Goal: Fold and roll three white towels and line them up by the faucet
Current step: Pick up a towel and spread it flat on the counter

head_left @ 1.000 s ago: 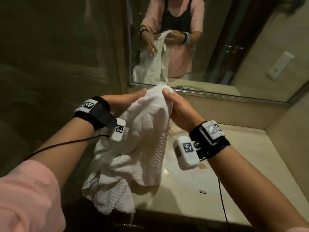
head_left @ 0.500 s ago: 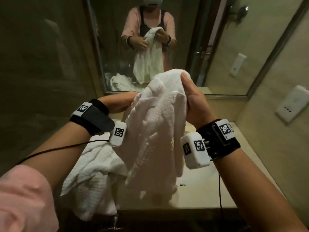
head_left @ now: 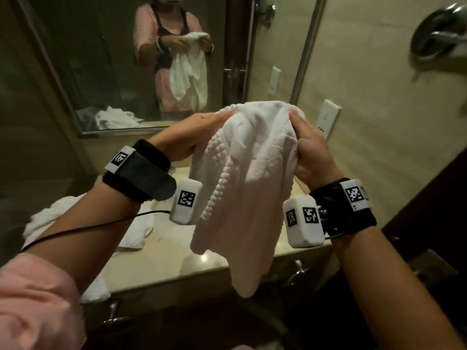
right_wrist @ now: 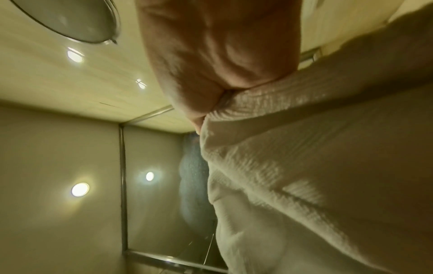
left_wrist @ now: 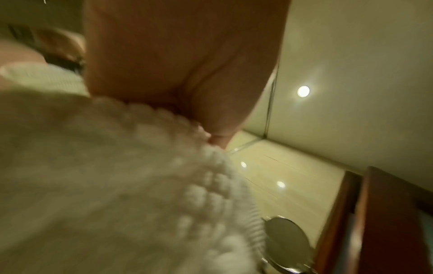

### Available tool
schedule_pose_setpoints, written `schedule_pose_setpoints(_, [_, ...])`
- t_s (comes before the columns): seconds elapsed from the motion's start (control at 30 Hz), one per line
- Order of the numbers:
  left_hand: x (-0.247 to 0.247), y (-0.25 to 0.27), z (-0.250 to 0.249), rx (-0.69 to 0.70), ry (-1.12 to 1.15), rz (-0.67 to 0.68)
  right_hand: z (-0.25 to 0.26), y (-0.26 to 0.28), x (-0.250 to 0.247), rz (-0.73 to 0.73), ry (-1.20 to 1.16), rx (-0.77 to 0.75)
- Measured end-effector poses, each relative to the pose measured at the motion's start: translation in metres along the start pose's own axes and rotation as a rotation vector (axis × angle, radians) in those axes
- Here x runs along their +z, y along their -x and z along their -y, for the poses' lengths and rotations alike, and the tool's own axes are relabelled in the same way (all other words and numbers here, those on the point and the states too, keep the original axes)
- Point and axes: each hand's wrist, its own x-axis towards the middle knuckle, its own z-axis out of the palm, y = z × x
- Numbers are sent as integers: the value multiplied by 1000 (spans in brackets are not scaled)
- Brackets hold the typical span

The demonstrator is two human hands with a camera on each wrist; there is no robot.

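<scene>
Two hands, both mine, occupied with one white towel [head_left: 242, 178] held up in the middle of the head view. Left hand [head_left: 187, 137]: fingers curled into the cloth at its upper left edge, thumb on the near side, pinching the bobbled weave; the left wrist view shows the same pinch [left_wrist: 182, 74] from below, blurred, with the towel [left_wrist: 117, 176] filling the lower left of that frame. Right hand [head_left: 310, 150]: thumb pressed on the towel's upper right corner, the other fingers closed round the cloth behind it; the right wrist view shows the palm [right_wrist: 218, 55] bunching the ribbed fabric [right_wrist: 316, 166] that fills the right half of that frame. Towel: gathered between the two grips, hanging in loose folds, its lowest point dropping past the front edge of the counter [head_left: 182, 258], clear of the surface. Second item: more white towelling [head_left: 83, 218] lying crumpled on the counter at lower left of the frame, partly behind my left forearm; how many pieces, I cannot tell. Mirror [head_left: 106, 72], upper left: reflects me holding the towel and the crumpled heap. Wall fitting, round and metal [head_left: 439, 34], upper right, blurred. Wall plate [head_left: 328, 117], white, just right of the towel's top.
</scene>
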Motion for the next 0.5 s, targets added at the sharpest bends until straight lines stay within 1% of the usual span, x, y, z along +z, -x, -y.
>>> schedule_pose_setpoints(0.1, [43,-12,-4,-44,157,137,11,20,-40,-108,87,-5])
schedule_pose_setpoints(0.17, [68,-19,-7,-64,220,236,13,30,-65,-186,165,-13])
schedule_pose_setpoints(0.23, [92,-26,-9,-105,250,274,11,41,-87,-209,199,11])
schedule_pose_setpoints(0.27, [104,-30,-9,-132,268,281,10,46,-94,-202,206,31])
schedule_pose_setpoints(0.33, [126,-37,-6,-194,320,269,8,55,-110,-233,285,90])
schedule_pose_setpoints(0.43, [150,-49,2,-295,409,200,4,59,-130,-297,605,203])
schedule_pose_setpoints(0.5, [160,-58,7,-374,439,133,3,59,-143,-298,736,211])
